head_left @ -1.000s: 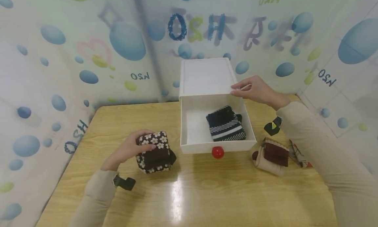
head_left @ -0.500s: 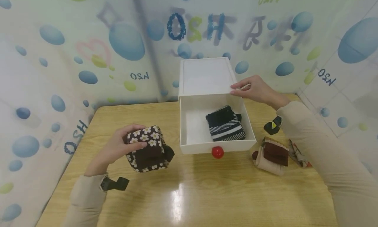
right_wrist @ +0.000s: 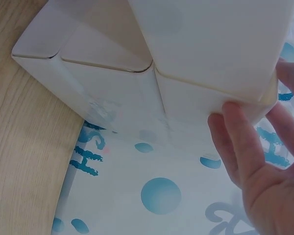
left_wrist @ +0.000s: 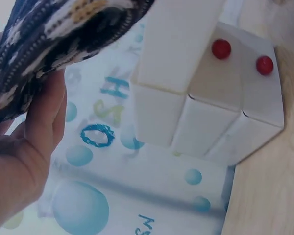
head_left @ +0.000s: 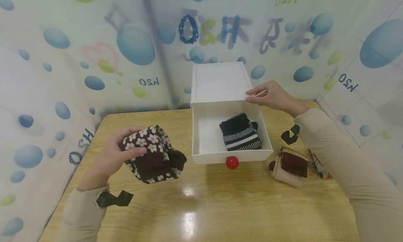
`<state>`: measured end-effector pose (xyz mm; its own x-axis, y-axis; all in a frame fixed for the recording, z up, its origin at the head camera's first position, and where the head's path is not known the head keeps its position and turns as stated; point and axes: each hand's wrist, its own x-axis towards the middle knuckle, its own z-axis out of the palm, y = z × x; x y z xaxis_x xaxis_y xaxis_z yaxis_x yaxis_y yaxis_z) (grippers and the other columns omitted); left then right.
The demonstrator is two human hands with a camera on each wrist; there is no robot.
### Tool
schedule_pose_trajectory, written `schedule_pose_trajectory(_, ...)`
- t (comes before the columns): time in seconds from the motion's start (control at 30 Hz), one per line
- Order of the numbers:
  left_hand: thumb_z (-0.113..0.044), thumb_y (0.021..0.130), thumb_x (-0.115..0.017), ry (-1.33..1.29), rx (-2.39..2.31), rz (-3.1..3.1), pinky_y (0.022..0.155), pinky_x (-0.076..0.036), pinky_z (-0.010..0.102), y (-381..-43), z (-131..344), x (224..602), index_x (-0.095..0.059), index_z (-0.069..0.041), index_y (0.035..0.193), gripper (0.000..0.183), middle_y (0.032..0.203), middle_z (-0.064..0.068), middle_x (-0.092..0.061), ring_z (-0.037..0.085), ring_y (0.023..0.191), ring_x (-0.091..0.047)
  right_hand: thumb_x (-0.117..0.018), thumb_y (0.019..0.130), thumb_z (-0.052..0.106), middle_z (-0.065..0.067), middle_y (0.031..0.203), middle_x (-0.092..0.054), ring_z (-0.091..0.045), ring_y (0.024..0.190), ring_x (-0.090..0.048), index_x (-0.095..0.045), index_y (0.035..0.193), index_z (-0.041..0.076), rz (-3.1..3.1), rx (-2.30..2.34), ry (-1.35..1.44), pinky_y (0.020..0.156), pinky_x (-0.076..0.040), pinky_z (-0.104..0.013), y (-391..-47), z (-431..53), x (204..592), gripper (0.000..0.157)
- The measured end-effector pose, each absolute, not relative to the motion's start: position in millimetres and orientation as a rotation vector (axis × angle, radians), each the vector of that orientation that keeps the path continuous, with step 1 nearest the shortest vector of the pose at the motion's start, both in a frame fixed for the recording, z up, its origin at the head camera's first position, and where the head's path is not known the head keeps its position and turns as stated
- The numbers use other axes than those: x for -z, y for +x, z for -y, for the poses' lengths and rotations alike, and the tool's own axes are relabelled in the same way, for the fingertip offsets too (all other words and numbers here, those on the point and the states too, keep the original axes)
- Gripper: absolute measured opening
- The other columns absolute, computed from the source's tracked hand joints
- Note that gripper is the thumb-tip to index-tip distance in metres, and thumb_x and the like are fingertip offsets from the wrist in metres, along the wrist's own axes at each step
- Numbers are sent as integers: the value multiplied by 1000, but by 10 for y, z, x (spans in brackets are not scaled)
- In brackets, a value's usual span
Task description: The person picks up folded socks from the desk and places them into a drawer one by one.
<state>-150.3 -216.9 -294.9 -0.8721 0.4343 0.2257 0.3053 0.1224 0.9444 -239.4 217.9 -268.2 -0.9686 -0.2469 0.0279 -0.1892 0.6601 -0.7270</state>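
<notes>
My left hand grips a folded pair of dark brown socks with white flowers, fingers behind and thumb in front, held above the table left of a white drawer cabinet. Its top drawer, with a red knob, is pulled out. Inside, toward the right, lies a folded black-and-white patterned sock pair. At the cabinet's top right corner my right hand rests with spread fingers; in the right wrist view, its extended fingers touch the white side wall.
Right of the drawer lie folded beige-and-maroon socks and a greyish patterned bundle, partly behind my right sleeve. Two lower drawers with red knobs are closed in the left wrist view. A patterned curtain hangs behind the wooden table.
My left hand has lifted the flowered socks off the table and moved them left, tilting them. My right hand stays at the cabinet corner, and the drawer has not moved.
</notes>
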Motion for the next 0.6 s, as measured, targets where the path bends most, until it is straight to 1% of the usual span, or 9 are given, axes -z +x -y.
schedule_pose_trajectory(0.03, 12, 78, -56, 759, -1929, -2232, 64, -51, 24, -1485, 2156, 2930, -55, -14, 114, 45, 109, 2, -51, 11, 83, -57, -64, 81, 31, -14, 117, -55, -28, 96, -58, -61, 112, 4, -2796, 1210, -369, 74, -49, -34, -2396, -2180, 2687, 42)
schedule_pose_trajectory(0.1, 16, 77, -53, 775, -2053, -2096, 64, -52, 25, -1463, 2132, 2890, -55, -12, 113, 46, 109, 5, -51, 13, 83, -58, -64, 80, 31, -14, 116, -55, -28, 96, -58, -61, 112, 4, -2799, 1202, -374, 75, -49, -35, -2400, -2185, 2692, 42)
schedule_pose_trajectory(0.23, 16, 78, -52, 760, -2101, -2030, 66, -52, 27, -1435, 2105, 2793, -55, -12, 115, 46, 107, 7, -52, 15, 85, -58, -64, 81, 32, -14, 117, -55, -29, 97, -57, -60, 113, 4, -2800, 1194, -379, 76, -49, -37, -2403, -2187, 2689, 43)
schedule_pose_trajectory(0.27, 15, 78, -52, 745, -2087, -2059, 64, -52, 25, -1431, 2099, 2766, -54, -12, 115, 46, 103, 6, -54, 13, 80, -58, -64, 81, 32, -14, 117, -54, -29, 97, -57, -60, 113, 4, -2799, 1193, -380, 76, -49, -38, -2404, -2188, 2689, 43)
schedule_pose_trajectory(0.37, 9, 80, -56, 694, -1987, -2185, 62, -50, 21, -1422, 2069, 2667, -54, -16, 116, 44, 101, 2, -55, 8, 76, -56, -64, 81, 32, -14, 118, -54, -29, 97, -57, -60, 113, 4, -2800, 1193, -379, 76, -49, -37, -2401, -2186, 2689, 43)
schedule_pose_trajectory(0.4, 8, 80, -57, 691, -1972, -2195, 60, -48, 20, -1426, 2053, 2634, -54, -15, 117, 44, 101, 3, -55, 7, 70, -55, -64, 81, 32, -14, 117, -55, -29, 97, -58, -61, 113, 4, -2801, 1193, -378, 75, -49, -37, -2401, -2186, 2691, 43)
schedule_pose_trajectory(0.47, 7, 80, -58, 702, -1947, -2179, 60, -48, 20, -1440, 2014, 2565, -52, -13, 118, 43, 101, 4, -54, 7, 68, -53, -64, 80, 32, -14, 117, -55, -28, 96, -58, -61, 112, 4, -2804, 1193, -374, 74, -49, -35, -2403, -2185, 2694, 43)
schedule_pose_trajectory(0.57, 3, 82, -59, 670, -1886, -2170, 55, -47, 21, -1458, 1938, 2447, -49, -11, 121, 43, 102, 7, -56, 6, 60, -52, -64, 80, 34, -14, 117, -55, -28, 95, -58, -61, 112, 4, -2808, 1191, -369, 73, -49, -33, -2405, -2184, 2696, 44)
schedule_pose_trajectory(0.6, 0, 82, -59, 651, -1847, -2191, 50, -45, 22, -1464, 1907, 2409, -48, -11, 123, 44, 101, 8, -56, 5, 52, -48, -64, 80, 33, -14, 117, -55, -28, 95, -59, -61, 112, 4, -2808, 1192, -370, 72, -49, -32, -2407, -2185, 2697, 43)
